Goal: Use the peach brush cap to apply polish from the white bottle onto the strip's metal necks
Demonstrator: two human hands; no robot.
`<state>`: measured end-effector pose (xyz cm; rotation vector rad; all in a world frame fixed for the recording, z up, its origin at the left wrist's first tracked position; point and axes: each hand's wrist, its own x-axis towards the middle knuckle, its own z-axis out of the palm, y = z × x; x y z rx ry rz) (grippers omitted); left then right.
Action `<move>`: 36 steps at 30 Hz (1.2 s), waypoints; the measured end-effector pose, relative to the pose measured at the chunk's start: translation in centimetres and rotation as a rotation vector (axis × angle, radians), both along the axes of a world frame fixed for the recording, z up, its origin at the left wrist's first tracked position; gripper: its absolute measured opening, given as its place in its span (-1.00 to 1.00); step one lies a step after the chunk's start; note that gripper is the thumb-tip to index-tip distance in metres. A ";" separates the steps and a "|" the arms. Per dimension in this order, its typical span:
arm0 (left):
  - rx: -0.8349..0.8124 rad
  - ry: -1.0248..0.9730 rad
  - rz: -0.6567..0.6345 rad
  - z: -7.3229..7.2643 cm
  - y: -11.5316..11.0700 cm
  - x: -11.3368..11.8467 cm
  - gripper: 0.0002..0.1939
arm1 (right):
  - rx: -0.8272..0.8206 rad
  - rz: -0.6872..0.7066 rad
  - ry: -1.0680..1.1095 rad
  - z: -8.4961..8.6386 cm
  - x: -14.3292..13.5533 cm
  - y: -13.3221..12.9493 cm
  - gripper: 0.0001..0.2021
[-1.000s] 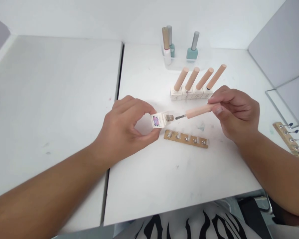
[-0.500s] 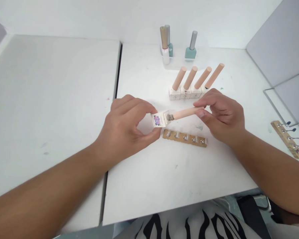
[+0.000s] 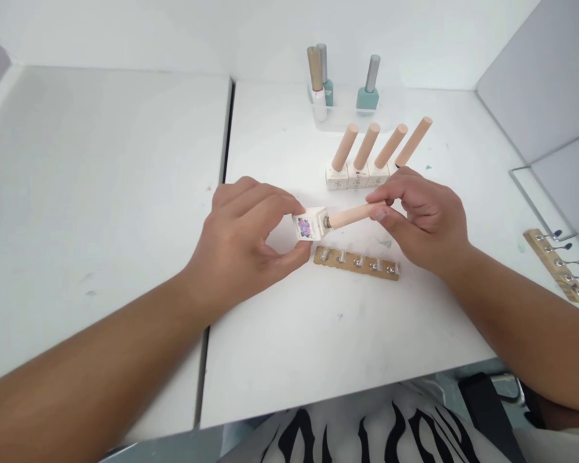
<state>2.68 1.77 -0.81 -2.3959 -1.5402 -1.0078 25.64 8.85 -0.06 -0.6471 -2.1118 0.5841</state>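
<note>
Between thumb and fingers, my left hand [image 3: 248,238] grips a white nail polish bottle [image 3: 309,225] with a purple flower print, tilted so its neck points right. My right hand [image 3: 422,215] pinches the far end of the long peach cap [image 3: 352,215], which meets the bottle at its neck; a bit of the dark neck still shows between them. Just below the bottle lies a wooden strip [image 3: 354,262] bearing several clear nail tips on small metal mounts. Behind my right hand stand several matching nail polish bottles [image 3: 358,176] in a row, with peach caps.
A clear tray [image 3: 347,121] at the back holds two teal bottles and a white bottle with a tan cap. On the right, another wooden strip [image 3: 554,263] carries dark-painted tips near a wire frame [image 3: 535,199]. A dark gap [image 3: 229,128] splits the tabletop.
My right hand has moved slightly left, bringing the cap closer onto the bottle's neck, so less of the neck shows. The whole view has shifted a little.
</note>
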 end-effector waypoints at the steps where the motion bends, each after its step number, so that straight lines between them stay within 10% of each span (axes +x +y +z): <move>1: -0.015 -0.012 0.004 0.0 0.0 0.0 -0.82 | -0.021 -0.001 0.001 0.1 0.0 0.0 -0.93; 36: -0.203 -0.233 0.017 0.2 -0.4 -0.5 -0.85 | -0.761 0.029 0.341 -0.2 1.5 2.0 -0.90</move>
